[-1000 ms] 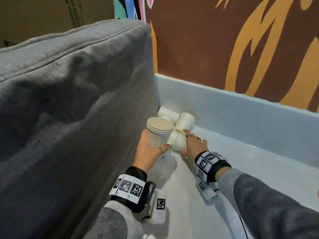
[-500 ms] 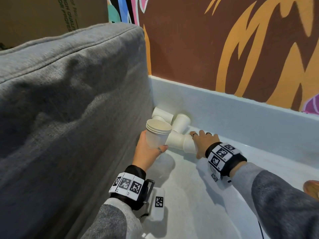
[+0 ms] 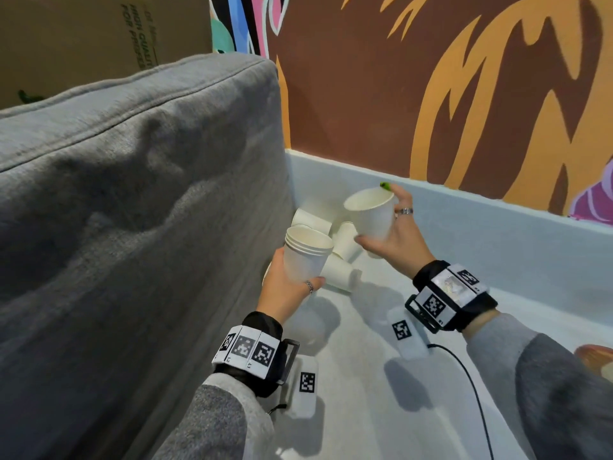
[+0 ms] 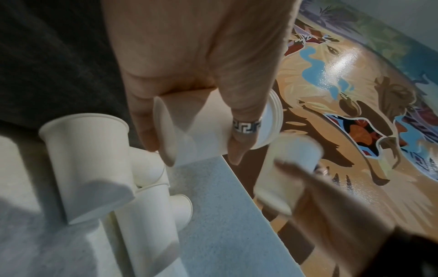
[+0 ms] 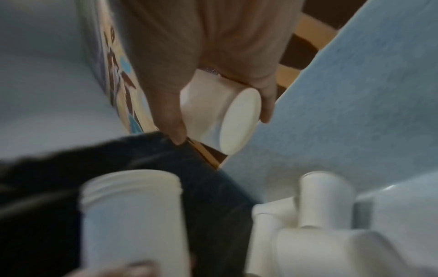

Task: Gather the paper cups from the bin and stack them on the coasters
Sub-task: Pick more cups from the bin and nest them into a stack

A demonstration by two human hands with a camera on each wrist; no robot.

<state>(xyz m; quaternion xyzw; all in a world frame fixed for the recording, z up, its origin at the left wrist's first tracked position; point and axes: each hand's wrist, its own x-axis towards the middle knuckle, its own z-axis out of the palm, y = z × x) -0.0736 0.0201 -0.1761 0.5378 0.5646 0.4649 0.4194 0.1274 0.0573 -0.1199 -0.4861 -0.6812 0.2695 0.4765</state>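
Right hand: now lifted from the pile, fingers wrapped round 1 cup. Left hand: gripping nested stack just beside. Loose cups lie below, between both. Nesting likely next.

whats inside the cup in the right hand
Nothing visible: the single cup in the right hand shows a bare white inner wall. Its bottom is hidden by the rim's angle.
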